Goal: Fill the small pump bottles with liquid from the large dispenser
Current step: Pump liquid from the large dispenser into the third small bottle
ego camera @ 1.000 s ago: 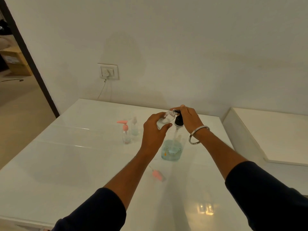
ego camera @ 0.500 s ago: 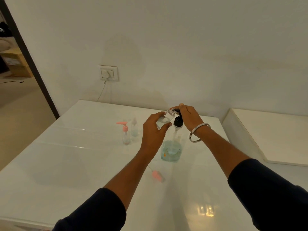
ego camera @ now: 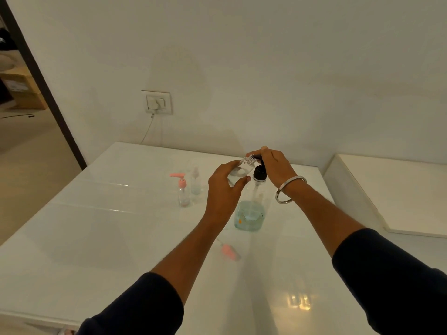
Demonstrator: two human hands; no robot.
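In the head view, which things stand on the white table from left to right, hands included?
Pink pump bottle → clear small bottle → left hand gripping an open small bottle → large dispenser → right hand on its black pump.

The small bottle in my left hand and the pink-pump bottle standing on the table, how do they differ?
The held small bottle is tilted and uncapped; the pink-pump bottle stands upright with its pump on. The first is in the left hand, the second untouched on the table. Both are small and clear.
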